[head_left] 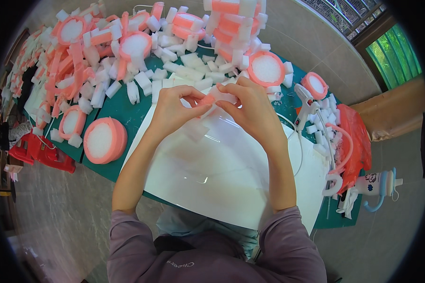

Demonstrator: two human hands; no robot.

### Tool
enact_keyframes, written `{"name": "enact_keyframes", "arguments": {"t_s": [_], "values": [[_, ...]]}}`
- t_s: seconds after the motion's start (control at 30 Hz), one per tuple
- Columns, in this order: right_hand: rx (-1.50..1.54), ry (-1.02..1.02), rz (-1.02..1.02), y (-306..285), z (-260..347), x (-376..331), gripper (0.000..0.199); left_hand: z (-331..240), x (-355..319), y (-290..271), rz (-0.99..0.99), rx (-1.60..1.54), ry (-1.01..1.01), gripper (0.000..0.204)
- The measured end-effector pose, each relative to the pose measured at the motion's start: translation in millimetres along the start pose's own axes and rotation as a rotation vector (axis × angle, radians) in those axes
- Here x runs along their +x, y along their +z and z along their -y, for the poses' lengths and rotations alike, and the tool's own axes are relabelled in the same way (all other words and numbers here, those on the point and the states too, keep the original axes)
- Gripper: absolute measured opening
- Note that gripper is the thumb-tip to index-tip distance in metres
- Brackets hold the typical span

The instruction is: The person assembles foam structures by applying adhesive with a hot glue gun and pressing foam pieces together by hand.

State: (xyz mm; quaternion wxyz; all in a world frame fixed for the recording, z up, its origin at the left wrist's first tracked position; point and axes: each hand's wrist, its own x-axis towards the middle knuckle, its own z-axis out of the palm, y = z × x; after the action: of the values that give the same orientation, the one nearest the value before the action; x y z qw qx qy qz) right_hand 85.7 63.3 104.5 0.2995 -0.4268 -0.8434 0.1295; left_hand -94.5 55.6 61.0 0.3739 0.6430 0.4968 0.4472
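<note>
Over the glossy white sheet [208, 179], my two hands meet in front of me around a small foam piece. Thumb and fingers of my left hand [177, 109] pinch its pink part [206, 100]. My right hand [252, 106] pinches the whitish part [218, 94] directly beside it; whether the two parts are joined, I cannot tell. Beneath my left hand, a pale translucent patch [196, 131] shows on the sheet. To the right of my right hand, a white glue gun [306, 106] lies with its cord trailing over the table.
White foam blocks [189, 73] and pink foam rings [136, 46] with white centres heap up across the back and left. A round stack [105, 140] sits on the green table [139, 101]. A red bag [354, 141] and white cup [370, 184] are at right.
</note>
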Motion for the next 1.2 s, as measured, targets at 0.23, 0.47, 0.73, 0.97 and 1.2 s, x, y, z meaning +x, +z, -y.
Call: {"name": "enact_keyframes", "arguments": {"t_s": [0.23,0.47,0.73,0.97,1.2], "values": [[0.073,-0.068,0.113,-1.9,-5.6,-5.8,0.043,10.7,7.0,-5.0,-0.03,-0.087,-0.028,0.027],[0.044,-0.14,0.167,-6.0,-14.5,0.1,0.041,11.9,8.2,-7.9,-0.025,0.02,0.081,0.017],[0.089,-0.134,0.19,-19.0,-15.9,-1.4,0.033,8.1,6.8,-11.9,0.07,-0.003,0.089,0.018],[0.088,-0.241,0.16,-17.1,-20.8,-4.3,0.029,6.0,6.3,-15.4,0.169,-0.056,-0.011,0.013],[0.092,-0.155,0.181,-19.4,-15.4,-2.6,0.031,2.2,5.4,-13.5,0.199,-0.06,0.018,0.015]]}}
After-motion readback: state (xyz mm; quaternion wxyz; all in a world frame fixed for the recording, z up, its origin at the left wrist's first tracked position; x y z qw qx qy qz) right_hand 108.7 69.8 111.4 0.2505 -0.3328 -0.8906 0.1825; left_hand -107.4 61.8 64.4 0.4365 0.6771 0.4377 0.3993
